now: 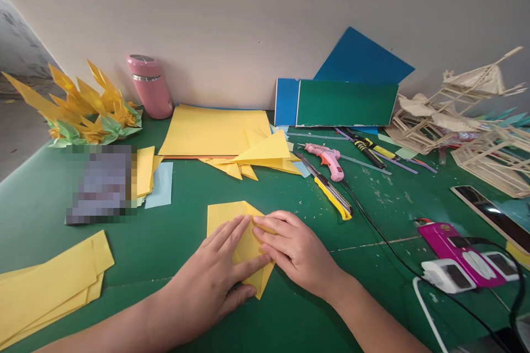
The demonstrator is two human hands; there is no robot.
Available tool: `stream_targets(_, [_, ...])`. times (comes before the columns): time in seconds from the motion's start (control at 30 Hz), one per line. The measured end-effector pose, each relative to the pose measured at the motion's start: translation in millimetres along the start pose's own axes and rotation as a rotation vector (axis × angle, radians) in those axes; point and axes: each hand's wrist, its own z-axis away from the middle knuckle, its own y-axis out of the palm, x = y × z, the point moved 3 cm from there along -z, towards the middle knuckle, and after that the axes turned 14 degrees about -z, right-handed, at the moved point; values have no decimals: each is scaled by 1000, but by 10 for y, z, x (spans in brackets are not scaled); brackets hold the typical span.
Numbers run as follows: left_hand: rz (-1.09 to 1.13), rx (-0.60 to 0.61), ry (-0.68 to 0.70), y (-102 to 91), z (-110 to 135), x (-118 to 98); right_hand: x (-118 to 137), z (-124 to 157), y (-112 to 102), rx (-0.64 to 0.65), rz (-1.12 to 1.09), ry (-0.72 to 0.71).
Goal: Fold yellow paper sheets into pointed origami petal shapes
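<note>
A plain greyish wall [223,22] rises along the green tabletop's [161,248] far edge, with grey floor [16,138] and a stained wall [19,38] beyond its far left corner.

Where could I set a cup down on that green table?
There's bare green table left of centre, between the stacked yellow strips and the folded paper. Another patch lies between the right hand and the black cable. It's crowded behind, with yellow sheets, glue gun and cutter, and at right around the power strip.
</note>
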Motion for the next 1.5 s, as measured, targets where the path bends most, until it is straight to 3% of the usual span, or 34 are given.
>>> stream_targets(0.27, [-38, 3, 31, -15, -20, 2, -10, 38, -11, 107, 38, 49])
stream_targets(0.6, [-24, -3, 28, 5, -22, 4, -20, 58, -6, 143, 62, 59])
stream_targets(1.07, [11, 16, 11, -10, -13, 1, -8, 43, -11, 120, 60, 45])
stream_targets(1.23, [34, -5, -54, -25, 9, 0, 7, 24, -16, 102, 56, 35])
stream_targets(1.5, [149, 71, -105, -47, -82, 179, 25, 10, -13, 79, 54, 8])
